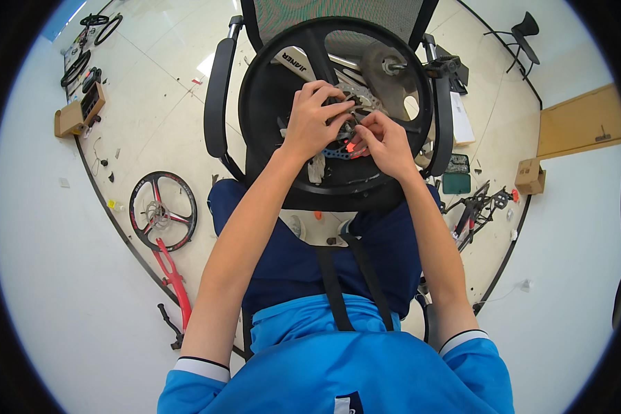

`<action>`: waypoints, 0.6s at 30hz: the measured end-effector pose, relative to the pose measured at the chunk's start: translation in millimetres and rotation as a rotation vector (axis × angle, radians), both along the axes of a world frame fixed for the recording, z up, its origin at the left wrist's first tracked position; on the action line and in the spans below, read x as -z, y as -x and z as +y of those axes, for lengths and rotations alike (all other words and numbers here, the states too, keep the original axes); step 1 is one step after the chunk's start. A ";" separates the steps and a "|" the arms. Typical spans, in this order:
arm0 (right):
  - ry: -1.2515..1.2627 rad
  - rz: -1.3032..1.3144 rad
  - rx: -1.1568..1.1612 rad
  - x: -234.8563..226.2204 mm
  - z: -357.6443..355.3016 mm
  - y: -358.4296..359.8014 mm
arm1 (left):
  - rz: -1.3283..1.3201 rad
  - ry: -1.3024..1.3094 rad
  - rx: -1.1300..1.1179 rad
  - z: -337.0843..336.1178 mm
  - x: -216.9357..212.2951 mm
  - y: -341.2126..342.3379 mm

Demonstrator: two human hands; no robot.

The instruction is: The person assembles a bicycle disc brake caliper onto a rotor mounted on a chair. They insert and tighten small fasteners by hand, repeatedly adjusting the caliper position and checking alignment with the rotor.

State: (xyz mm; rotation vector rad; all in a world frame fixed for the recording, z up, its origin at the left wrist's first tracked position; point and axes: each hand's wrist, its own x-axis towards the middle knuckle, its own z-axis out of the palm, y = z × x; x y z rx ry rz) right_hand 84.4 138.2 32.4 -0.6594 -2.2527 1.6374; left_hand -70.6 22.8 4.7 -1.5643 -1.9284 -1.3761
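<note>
A black spoked bicycle wheel (247, 103) lies flat across the seat of an office chair in front of me. At its middle, my left hand (315, 117) bends its fingers over the hub, with the thumb beside them. Just to the right, my right hand (386, 143) pinches at the same hub; whatever is between its fingertips is too small to make out. A silver brake disc (363, 97) shows partly behind my fingers. Below the hands are a blue curved edge (336, 154) and a small orange-red piece (352, 147). A pale rag-like piece (316, 170) lies nearer me.
Chair armrests (217, 96) flank the wheel. A white tube (295, 63) shows through its opening. On the left floor lie another wheel (135, 217) and a red fork (176, 279). Right are a green case (456, 183), bike parts (472, 210) and a cardboard box (529, 176).
</note>
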 end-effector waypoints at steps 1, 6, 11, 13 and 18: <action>0.020 0.000 0.000 0.0 0.7 0.5 | 0.011 -0.015 0.011 0.3 0.0 1.2; 0.108 -0.021 -0.016 -0.9 0.1 1.9 | 0.051 -0.022 0.050 -0.7 -0.9 7.3; 0.178 -0.033 -0.064 -4.6 3.7 3.1 | 0.081 -0.019 0.049 -1.5 -1.4 8.0; 0.284 0.003 -0.063 -2.9 4.6 1.7 | 0.084 -0.026 0.041 -0.9 -0.6 7.1; 0.437 0.023 -0.211 -2.5 9.3 -6.1 | 0.084 -0.041 0.044 -0.6 -0.1 4.4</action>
